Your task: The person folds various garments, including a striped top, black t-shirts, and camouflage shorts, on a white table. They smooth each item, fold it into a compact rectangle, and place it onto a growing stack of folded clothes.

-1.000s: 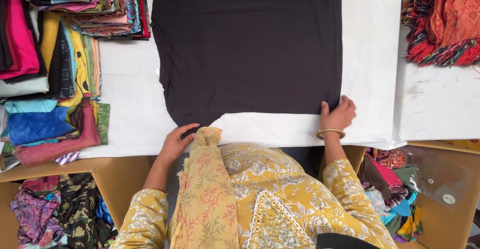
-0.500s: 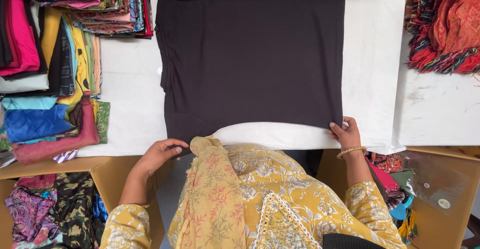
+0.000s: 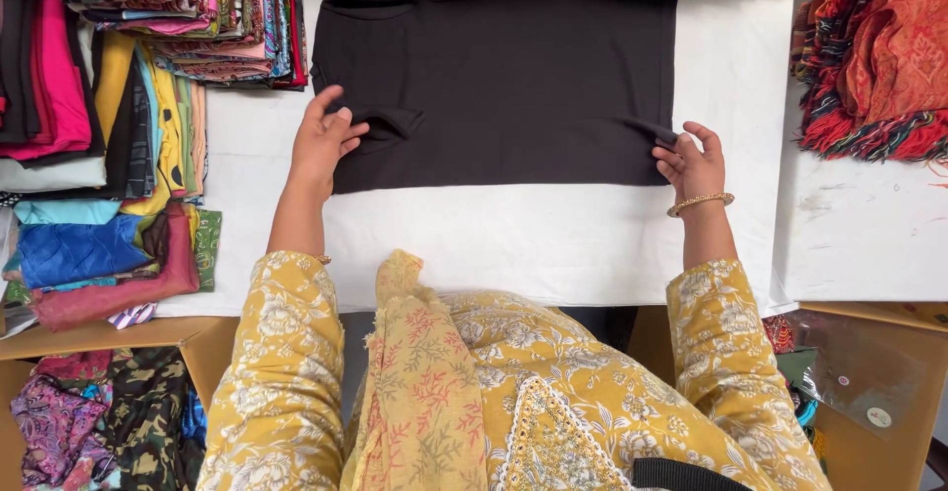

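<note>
Since the earlier frame your hands have moved up from the tabletop's near edge: left hand [image 3: 324, 140] and right hand [image 3: 691, 162] each grip pinched on the black garment [image 3: 504, 86], now folded shorter, lying mid-tabletop.

black garment [image 3: 504, 76]: 1 | hands on it: 2 | gold bangle [image 3: 699, 203] beside it: 1 | fabric stacks left of it: 2

Small round sticker [image 3: 878, 417], lower right
</note>
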